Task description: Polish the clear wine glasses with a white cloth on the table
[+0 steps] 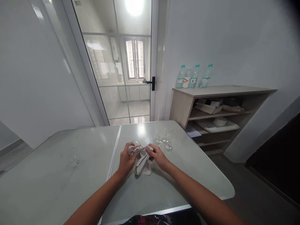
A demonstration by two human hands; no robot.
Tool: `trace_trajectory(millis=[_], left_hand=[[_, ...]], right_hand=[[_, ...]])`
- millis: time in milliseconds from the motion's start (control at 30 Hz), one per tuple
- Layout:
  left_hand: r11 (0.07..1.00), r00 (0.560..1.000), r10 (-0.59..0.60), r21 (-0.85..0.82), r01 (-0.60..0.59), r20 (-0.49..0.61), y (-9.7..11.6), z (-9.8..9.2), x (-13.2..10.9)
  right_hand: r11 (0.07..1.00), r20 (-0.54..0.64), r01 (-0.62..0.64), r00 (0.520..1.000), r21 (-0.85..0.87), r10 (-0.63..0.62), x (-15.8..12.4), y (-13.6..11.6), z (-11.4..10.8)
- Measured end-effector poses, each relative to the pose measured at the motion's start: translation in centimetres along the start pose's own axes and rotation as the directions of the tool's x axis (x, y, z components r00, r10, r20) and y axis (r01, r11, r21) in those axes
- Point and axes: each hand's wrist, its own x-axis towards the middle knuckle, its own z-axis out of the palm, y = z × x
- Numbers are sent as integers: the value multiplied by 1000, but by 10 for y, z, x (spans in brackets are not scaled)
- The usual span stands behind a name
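Observation:
In the head view, my left hand (126, 158) is closed around the bowl of a clear stemmed glass (133, 148), its round rim facing up toward me. My right hand (158, 155) pinches a whitish cloth (143, 162) right beside the glass. One end of the cloth reaches the glass, and its folds hang down between my hands toward the table (145, 190). The glass's stem and foot are hidden by the cloth and fingers. Just beyond my right hand stands a small group of clear stemmed glasses (168, 146).
Another clear glass (77, 162) is on the left half of the table, past the metal seam (114, 150). At the right is a shelf unit (220, 90) with several bottles (193, 77) on top and boxes and dishes inside. Behind the table stands a glazed door (138, 109).

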Motion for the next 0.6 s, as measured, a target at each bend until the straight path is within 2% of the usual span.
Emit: trace_trajectory(millis=[133, 200, 300, 400, 500, 600], left_hand=[[988, 992, -87, -119, 98, 95, -7, 2, 2], [974, 981, -137, -161, 158, 136, -12, 3, 3], [958, 965, -189, -183, 222, 185, -15, 5, 4], [923, 943, -237, -249, 293, 232, -16, 5, 5], [861, 905, -256, -345, 373, 340, -17, 3, 8], [825, 862, -254, -366, 430, 439, -18, 1, 9]], right_hand=[[982, -12, 156, 987, -106, -158, -2, -7, -7], [972, 50, 210, 977, -106, -206, -4, -12, -8], [952, 115, 205, 976, -227, -182, -7, -13, -5], [937, 63, 159, 987, -311, -146, -7, -8, -1], [965, -41, 153, 985, -213, -166, -6, -5, -3], [992, -109, 115, 987, -52, -120, -6, -8, -8]])
